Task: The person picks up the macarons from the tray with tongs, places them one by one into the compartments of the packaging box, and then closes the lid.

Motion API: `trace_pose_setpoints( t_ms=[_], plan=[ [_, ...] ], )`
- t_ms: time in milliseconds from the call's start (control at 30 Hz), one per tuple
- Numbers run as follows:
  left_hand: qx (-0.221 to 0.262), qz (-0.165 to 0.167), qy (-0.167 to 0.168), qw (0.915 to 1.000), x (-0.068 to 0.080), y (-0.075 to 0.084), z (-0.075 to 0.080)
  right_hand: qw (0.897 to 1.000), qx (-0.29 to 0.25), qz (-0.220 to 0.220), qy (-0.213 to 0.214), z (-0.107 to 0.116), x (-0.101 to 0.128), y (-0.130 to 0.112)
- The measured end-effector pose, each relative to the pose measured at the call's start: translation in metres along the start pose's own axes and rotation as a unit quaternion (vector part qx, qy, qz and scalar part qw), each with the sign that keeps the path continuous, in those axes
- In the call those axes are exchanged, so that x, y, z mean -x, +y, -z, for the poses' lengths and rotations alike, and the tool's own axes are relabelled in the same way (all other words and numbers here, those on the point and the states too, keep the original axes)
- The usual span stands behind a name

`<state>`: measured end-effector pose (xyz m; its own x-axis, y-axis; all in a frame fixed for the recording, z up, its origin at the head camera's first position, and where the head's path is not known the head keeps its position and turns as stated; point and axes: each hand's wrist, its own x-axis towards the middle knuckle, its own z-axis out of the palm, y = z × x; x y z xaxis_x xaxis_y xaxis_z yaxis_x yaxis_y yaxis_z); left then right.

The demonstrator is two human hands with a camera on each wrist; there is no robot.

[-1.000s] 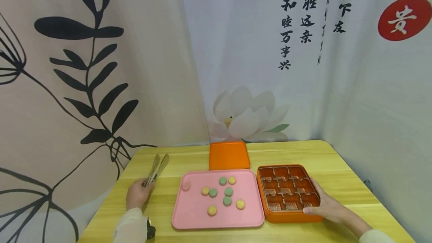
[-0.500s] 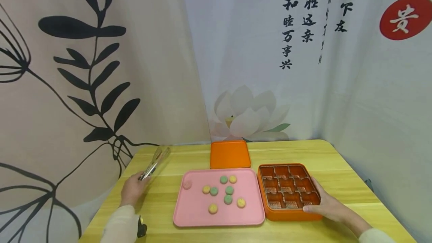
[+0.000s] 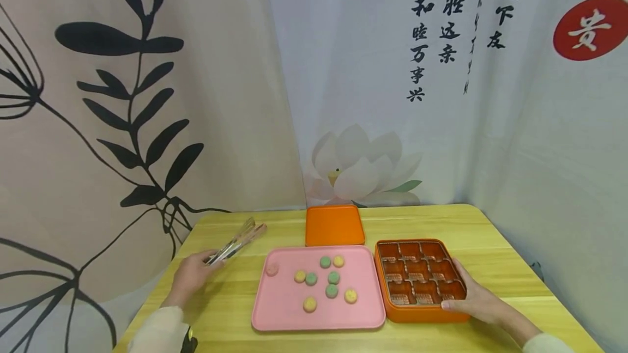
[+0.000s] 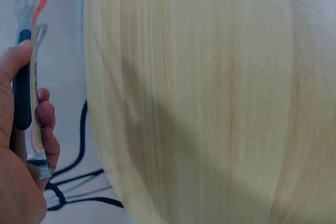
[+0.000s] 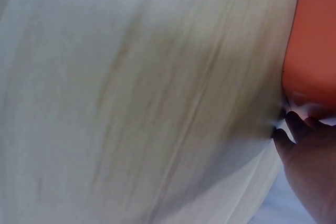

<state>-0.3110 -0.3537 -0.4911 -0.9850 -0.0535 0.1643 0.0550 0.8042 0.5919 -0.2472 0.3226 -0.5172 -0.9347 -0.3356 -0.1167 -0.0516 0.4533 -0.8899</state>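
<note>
My left hand [image 3: 193,275] grips the handle end of metal tongs [image 3: 236,243] at the table's left; their tips point toward the far left corner of a pink tray [image 3: 279,315]. In the left wrist view the fingers [image 4: 46,129] curl round the tongs [image 4: 26,72], seen edge-on. Several small round cakes, green [image 3: 332,291], yellow [image 3: 309,304] and one pink [image 3: 272,269], lie loose on the tray. My right hand [image 3: 473,299] rests with straight fingers against the right side of an orange box [image 3: 422,316] with empty compartments. Its fingertips [image 5: 295,125] touch the box [image 5: 315,35].
An orange lid [image 3: 335,225] lies flat behind the tray. The wooden table [image 3: 495,233] is hemmed by printed fabric walls at the back and on both sides. Dark cables [image 4: 79,192] lie on the floor beyond the table's left edge.
The tongs have swung from pointing away to leaning right, toward the tray, as my left hand turned and drew slightly nearer. The right hand and box have stayed put.
</note>
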Motion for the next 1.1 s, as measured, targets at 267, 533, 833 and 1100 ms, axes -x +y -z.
trace_pose_setpoints(
  t_ms=[267,533,833,1100],
  plan=[
    [-0.004,-0.057,-0.041,0.9975,0.01,0.015,-0.001,1.0,-0.003,0.003,-0.004,-0.001,-0.002,0.001],
    [0.052,-0.113,-0.117,0.9853,0.031,0.03,-0.002,1.0,-0.001,0.003,-0.002,-0.001,-0.003,0.002],
    [0.062,-0.199,-0.16,0.9649,0.054,0.035,-0.02,1.0,-0.006,0.0,-0.005,0.0,-0.003,0.006],
    [0.049,-0.224,-0.159,0.9603,0.071,0.039,-0.031,1.0,-0.001,0.005,-0.004,0.002,-0.003,0.004]
  ],
)
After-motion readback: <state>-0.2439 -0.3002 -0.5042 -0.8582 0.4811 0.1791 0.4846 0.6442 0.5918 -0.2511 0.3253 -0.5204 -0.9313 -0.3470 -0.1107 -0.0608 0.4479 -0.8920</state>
